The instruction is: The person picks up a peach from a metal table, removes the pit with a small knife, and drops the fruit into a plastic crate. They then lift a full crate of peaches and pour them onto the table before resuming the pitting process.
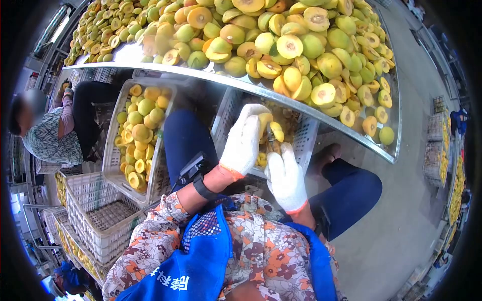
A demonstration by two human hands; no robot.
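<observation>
Both my hands wear white gloves with orange cuffs and work over my lap. My left hand point(244, 140) is closed around a yellow halved fruit point(265, 120). My right hand point(285, 176) grips a small tool point(274, 146) whose tip sits against a yellow fruit piece point(276, 131) beside the left hand. Below them, between my knees, stands a white plastic crate point(307, 139) with fruit scraps in it. A metal table point(211, 75) heaped with halved and whole yellow-green fruit point(281, 45) runs just beyond my hands.
A white crate point(111, 150) full of fruit halves stands to the left of my knee, with stacked crates point(95, 215) below it. A seated person point(55, 130) works at far left. More crates point(436, 145) line the concrete floor at right.
</observation>
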